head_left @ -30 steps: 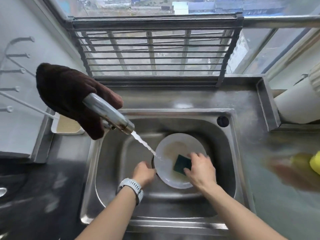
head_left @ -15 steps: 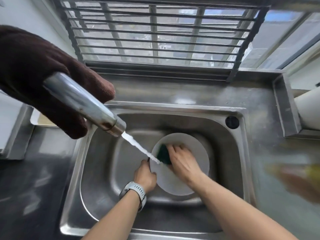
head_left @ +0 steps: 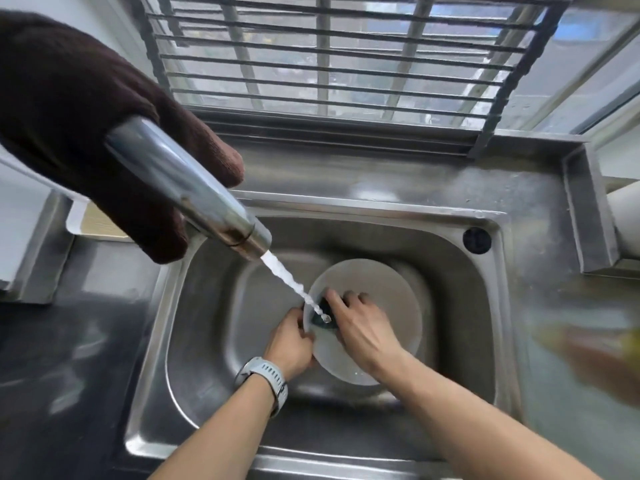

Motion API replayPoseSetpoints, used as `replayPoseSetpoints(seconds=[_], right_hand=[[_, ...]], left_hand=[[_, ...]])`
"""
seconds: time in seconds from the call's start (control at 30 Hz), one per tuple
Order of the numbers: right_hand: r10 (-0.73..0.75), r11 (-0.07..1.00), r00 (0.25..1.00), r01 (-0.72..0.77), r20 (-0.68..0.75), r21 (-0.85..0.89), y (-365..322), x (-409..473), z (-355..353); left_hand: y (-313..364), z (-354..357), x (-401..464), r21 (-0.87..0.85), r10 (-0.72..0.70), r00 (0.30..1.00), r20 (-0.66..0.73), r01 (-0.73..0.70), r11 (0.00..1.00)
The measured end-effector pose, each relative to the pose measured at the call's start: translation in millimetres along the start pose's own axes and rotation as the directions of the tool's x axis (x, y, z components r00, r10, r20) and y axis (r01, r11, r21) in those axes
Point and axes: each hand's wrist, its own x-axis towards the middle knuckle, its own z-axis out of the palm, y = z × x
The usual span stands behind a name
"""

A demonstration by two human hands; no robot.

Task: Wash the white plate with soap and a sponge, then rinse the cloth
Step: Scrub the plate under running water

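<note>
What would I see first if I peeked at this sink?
A shiny faucet with a brown cloth draped over it looms at upper left, pouring water into the steel sink. There, the left hand grips the white plate by its edge while the right hand presses a dark sponge on it.

glossy metal sink, fuzzy brown cloth

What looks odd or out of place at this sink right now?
A dark brown cloth is draped over the running faucet, an unusual perch. Otherwise nothing stands out: the left hand holds the white plate while the right hand scrubs with the sponge.
</note>
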Motion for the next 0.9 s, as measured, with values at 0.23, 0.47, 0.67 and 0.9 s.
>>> replayPoseSetpoints(seconds=[0.23,0.47,0.67,0.9], right_hand=[[0.138,0.964,0.99,-0.132,0.011,-0.229,70.0,-0.8,-19.9],[0.005,0.99,0.993,0.013,0.121,-0.143,7.5,-44.7,3.3],[0.065,0.993,0.998,-0.064,0.013,-0.095,27.9,33.0,-12.3],[0.126,0.961,0.98,-0.083,0.152,-0.264,44.7,-51.9,-13.8]], left_hand=[[14.2,1.2,-10.0,-0.102,-0.024,1.0,0.01,0.025,0.994],[5.2,0.9,-5.1,-0.067,-0.054,0.999,-0.006,0.053,0.996],[4.7,0.5,-8.6,-0.143,-0.064,0.997,-0.036,0.058,0.988],[-3.0,1.2,3.3,-0.117,-0.061,0.996,-0.071,0.053,0.992]])
